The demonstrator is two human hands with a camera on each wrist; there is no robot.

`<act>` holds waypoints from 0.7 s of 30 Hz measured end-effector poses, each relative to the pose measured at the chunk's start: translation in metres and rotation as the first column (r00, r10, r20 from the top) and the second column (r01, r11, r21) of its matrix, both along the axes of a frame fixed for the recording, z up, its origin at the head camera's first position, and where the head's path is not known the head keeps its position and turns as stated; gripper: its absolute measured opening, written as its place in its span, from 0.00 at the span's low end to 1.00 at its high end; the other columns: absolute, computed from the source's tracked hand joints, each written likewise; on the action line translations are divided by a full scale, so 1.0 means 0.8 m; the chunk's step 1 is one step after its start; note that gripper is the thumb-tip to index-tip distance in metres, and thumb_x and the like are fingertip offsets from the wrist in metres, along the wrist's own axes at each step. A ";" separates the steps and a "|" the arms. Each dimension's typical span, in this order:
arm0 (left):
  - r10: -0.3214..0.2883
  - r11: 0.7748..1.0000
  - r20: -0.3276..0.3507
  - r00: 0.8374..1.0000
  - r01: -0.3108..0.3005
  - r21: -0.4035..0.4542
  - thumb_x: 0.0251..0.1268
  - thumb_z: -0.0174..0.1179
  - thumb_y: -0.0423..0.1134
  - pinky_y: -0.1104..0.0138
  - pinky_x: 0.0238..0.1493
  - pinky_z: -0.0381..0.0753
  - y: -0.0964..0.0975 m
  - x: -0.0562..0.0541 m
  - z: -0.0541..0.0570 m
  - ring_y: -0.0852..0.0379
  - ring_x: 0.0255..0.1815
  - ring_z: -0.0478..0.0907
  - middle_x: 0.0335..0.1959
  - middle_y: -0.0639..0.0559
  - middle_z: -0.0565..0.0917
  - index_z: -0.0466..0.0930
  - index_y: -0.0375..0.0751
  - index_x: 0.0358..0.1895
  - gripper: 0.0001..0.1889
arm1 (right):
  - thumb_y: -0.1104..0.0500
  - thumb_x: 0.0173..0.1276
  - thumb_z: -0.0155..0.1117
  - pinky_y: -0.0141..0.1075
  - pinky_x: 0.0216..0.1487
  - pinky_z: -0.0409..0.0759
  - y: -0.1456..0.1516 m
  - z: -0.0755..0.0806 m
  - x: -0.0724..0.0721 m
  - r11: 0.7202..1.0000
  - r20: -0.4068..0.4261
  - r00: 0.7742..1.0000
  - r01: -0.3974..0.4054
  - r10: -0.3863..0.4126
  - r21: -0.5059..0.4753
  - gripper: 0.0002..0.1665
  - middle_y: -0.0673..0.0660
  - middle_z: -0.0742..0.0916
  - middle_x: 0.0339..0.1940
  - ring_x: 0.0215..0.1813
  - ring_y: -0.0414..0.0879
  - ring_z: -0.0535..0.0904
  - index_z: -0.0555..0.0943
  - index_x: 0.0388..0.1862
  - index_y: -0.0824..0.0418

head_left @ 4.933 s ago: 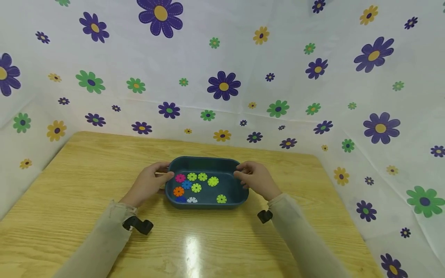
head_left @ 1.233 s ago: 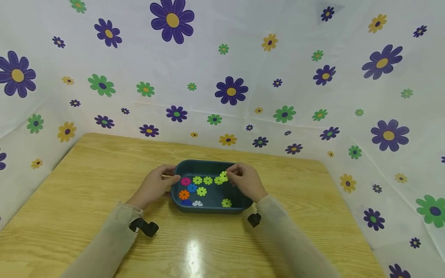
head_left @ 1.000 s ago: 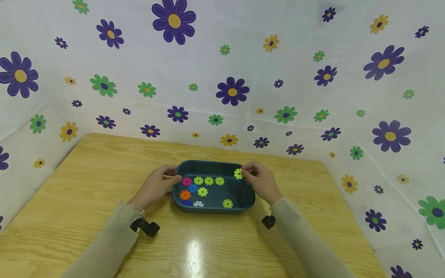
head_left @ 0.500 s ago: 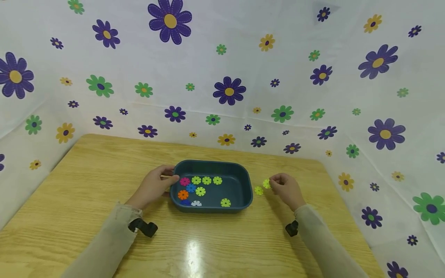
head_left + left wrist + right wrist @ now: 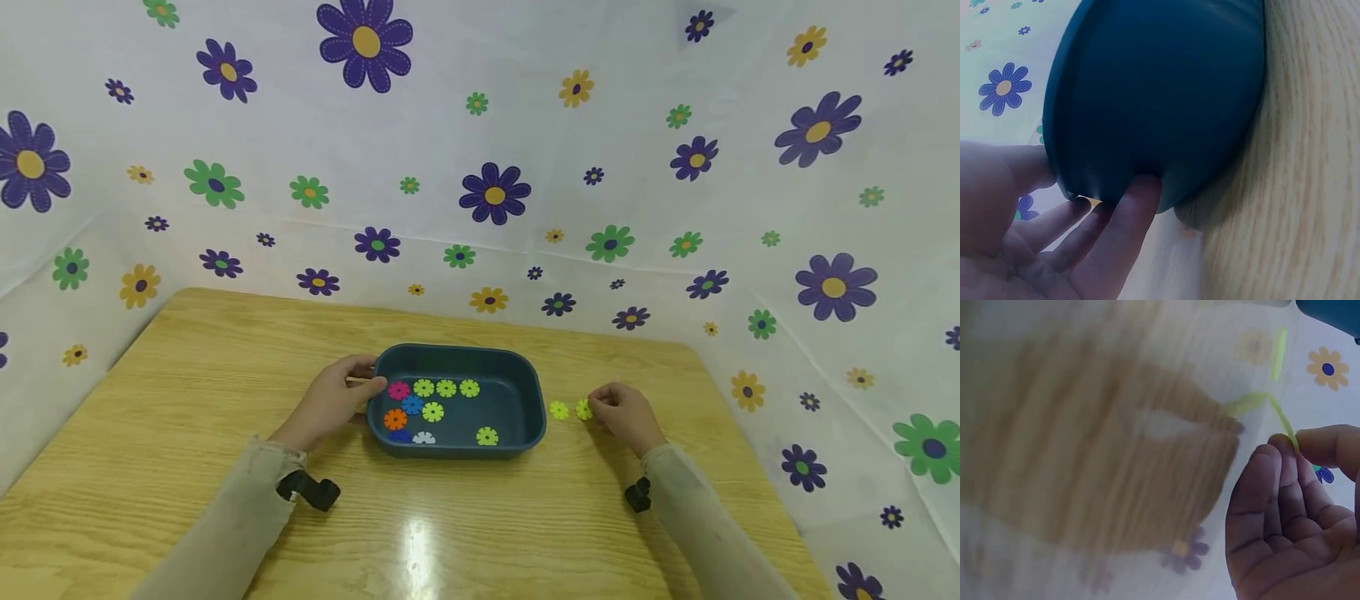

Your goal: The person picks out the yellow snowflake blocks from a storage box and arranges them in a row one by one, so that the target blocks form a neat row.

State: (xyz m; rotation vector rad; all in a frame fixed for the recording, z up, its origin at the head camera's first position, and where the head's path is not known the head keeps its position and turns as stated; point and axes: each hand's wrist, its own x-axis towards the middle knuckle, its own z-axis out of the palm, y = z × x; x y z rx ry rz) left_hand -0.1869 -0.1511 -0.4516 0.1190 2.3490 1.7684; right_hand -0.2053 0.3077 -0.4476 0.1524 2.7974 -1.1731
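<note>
My left hand holds the left end of a dark blue-green plastic tray, thumb at the rim and fingers around the outside; the left wrist view has fingertips against the tray wall. To the tray's right, my right hand pinches a yellow-green notched snowflake disc between thumb and fingertips. In the right wrist view this disc is tilted, its edge meeting its reflection on the tabletop. Another yellow-green disc lies flat between the tray and that hand.
Several discs lie in the tray: yellow-green, pink, light blue, orange, dark blue and white. The wooden table meets a flower-printed cloth at the back and sides.
My right hand has lifted a yellow-green disc from the tray, carried it right over the rim and lowered it to the table beside another disc. The left hand still holds the tray.
</note>
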 end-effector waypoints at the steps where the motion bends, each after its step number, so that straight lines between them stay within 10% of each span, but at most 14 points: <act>1: 0.001 1.000 0.000 1.000 -0.001 0.002 0.79 0.59 0.44 0.58 0.43 0.91 0.001 0.000 0.001 0.39 0.61 0.78 0.65 0.34 0.75 0.66 0.36 0.76 0.29 | 0.57 0.78 0.61 0.34 0.37 0.84 0.000 0.000 0.000 1.000 0.007 1.000 -0.004 0.004 0.008 0.12 0.58 0.87 0.40 0.37 0.46 0.81 0.83 0.49 0.65; 21: 0.000 1.000 -0.002 1.000 0.000 -0.009 0.79 0.59 0.44 0.58 0.44 0.90 0.001 0.003 0.006 0.39 0.61 0.79 0.66 0.33 0.74 0.65 0.35 0.76 0.30 | 0.54 0.78 0.61 0.35 0.35 0.81 0.002 0.000 0.000 1.000 0.072 0.997 -0.014 0.012 0.026 0.14 0.58 0.87 0.42 0.38 0.47 0.81 0.83 0.51 0.63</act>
